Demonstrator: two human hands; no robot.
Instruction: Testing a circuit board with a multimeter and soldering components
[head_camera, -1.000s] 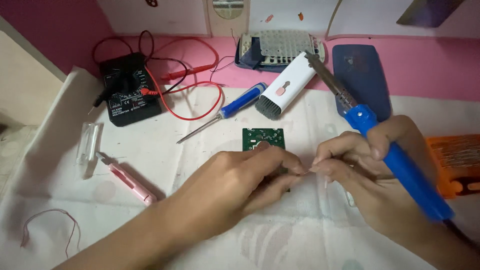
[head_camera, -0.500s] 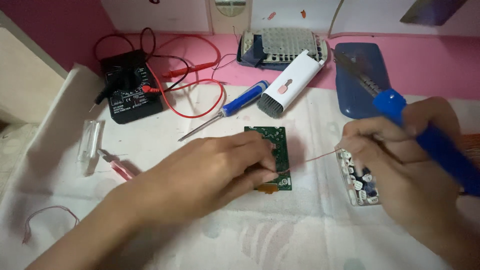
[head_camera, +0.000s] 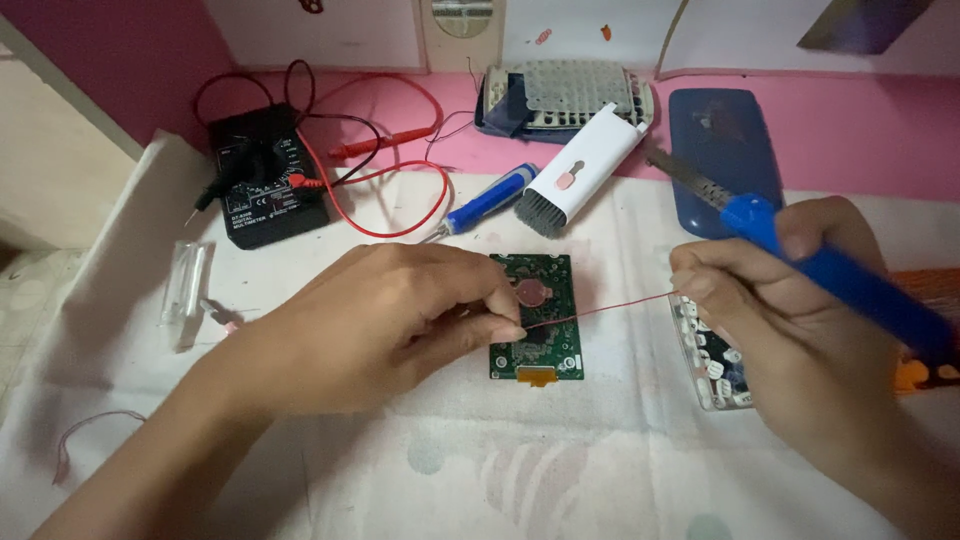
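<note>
White cloth (head_camera: 560, 450) covers the bench; pink surface behind it from 10 to 2 o'clock.

Black multimeter (head_camera: 262, 190) at 10 o'clock, its red leads (head_camera: 400, 180) looping toward centre. Dark blue case (head_camera: 725, 140) at 1 o'clock. White cleaning brush (head_camera: 580, 180) and blue-handled screwdriver (head_camera: 490, 198) at 12 o'clock, just above the board.

Left hand (head_camera: 380, 325) lies at 9 o'clock of the green circuit board (head_camera: 535, 320), which sits flat on the cloth at centre. Thumb and forefinger closed in a narrow pinch on one end of a thin red wire (head_camera: 600, 312), right over the board's left edge.

Right hand (head_camera: 790, 330) at 3 o'clock: fingertips pinched on the wire's other end, while the same hand also grips a blue-handled soldering iron (head_camera: 830, 280), tip pointing to 11 o'clock, clear of the board. Beneath this hand, a keypad part (head_camera: 705, 360), partly hidden.

Wire is stretched straight between the two pinches, crossing the board's right half.

Judgement: wire is very light, limp unless tensioned, likely to slip or snap; hold near the ends with fingertips. Board is light, stiff, fragile; take by the edges, away from the round coin cell (head_camera: 530, 293).
</note>
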